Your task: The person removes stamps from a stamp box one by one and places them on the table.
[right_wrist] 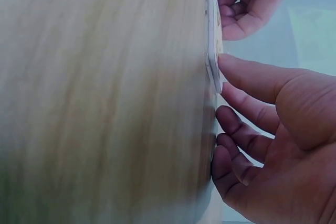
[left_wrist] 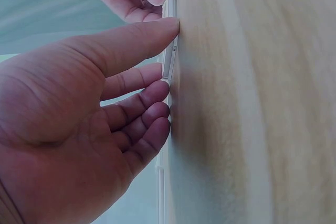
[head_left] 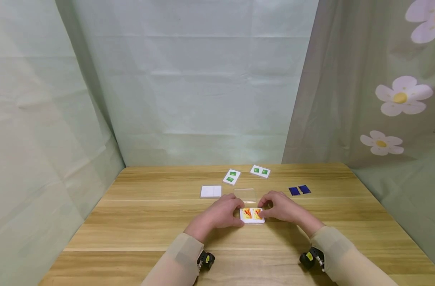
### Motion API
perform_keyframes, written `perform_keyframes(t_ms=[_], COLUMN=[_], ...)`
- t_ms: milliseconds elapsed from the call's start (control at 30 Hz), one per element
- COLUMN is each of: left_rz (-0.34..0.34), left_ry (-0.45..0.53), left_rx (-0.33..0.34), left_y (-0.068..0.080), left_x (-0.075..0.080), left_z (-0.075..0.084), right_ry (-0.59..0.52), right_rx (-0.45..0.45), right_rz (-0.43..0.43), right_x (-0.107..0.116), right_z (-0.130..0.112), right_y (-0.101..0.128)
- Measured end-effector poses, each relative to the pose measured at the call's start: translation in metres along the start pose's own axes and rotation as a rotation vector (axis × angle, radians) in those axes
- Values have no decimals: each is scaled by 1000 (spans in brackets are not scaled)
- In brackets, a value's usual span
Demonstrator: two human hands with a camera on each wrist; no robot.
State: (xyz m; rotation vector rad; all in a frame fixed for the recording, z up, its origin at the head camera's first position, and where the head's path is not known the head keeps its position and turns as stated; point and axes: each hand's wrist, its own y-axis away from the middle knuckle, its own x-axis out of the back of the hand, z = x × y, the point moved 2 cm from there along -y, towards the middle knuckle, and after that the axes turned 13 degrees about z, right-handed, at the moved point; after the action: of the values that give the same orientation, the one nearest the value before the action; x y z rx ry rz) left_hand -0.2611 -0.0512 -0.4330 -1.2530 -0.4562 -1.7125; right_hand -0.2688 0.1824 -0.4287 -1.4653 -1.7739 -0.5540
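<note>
A flat white rectangular case (head_left: 252, 221) with two orange-and-yellow pictures on its face lies near the middle of the wooden table. My left hand (head_left: 222, 213) grips its left end, thumb at the near side and forefinger at the far side; the other fingers curl beside it in the left wrist view. At the other end my right hand (head_left: 280, 206) pinches the case, its thumb on the face by the right picture and its forefinger at the edge. From the right wrist view, the case (right_wrist: 212, 40) appears edge-on, slightly raised at this end. Just behind lies a clear plastic cover (head_left: 245, 194).
A plain white case (head_left: 211, 191) lies left of the clear cover. Farther back are two white cases with green squares, one upright-turned (head_left: 231, 177) and one slanted (head_left: 260, 171). Two small dark blue pieces (head_left: 299, 190) lie to the right. Curtains (head_left: 203, 99) stand behind the table.
</note>
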Motion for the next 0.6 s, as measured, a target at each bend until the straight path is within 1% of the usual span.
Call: perform_keyframes(t_ms=[67, 200, 300, 600], left_rz=[1, 1, 1, -6], left_ry=[0, -4, -6, 8], left_rx=[1, 1, 2, 5], left_y=[0, 0, 0, 1], left_x=[0, -1, -1, 1], left_z=[0, -1, -2, 0], right_ry=[-7, -29, -30, -16], right_rx=[10, -1, -16, -4], right_rz=[1, -1, -2, 13], right_x=[-1, -2, -3, -3], right_z=[-1, -3, -5, -6], right_y=[-1, -2, -2, -2])
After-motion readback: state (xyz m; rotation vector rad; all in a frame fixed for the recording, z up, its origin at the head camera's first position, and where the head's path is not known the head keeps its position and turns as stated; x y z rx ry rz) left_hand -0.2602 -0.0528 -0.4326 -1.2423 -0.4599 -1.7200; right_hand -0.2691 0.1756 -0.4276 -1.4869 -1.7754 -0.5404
